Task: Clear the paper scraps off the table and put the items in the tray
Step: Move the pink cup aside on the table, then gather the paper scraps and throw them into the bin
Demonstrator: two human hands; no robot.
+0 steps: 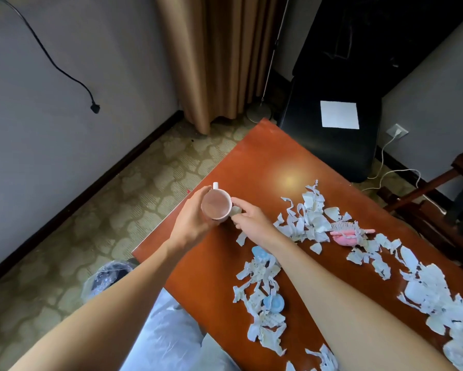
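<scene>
My left hand (191, 219) grips a pink mug (216, 205) from its left side, above the left edge of the red-brown table (262, 162). The mug's white handle points away from me. My right hand (251, 222) touches the mug's right side, and its fingers pinch a small paper scrap (236, 211). Torn white paper scraps (309, 218) lie strewn over the table's middle and right. A pink comb and pink item (345, 234) lie among them. Two light blue round items (261, 254) (273, 302) sit half under scraps near my right forearm. No tray is in view.
A bin lined with a clear plastic bag (107, 274) stands on the patterned carpet left of the table, beside my knees. A black chair with a white sheet (339, 115) stands beyond the far table end. A wooden stand (455, 183) is at the right.
</scene>
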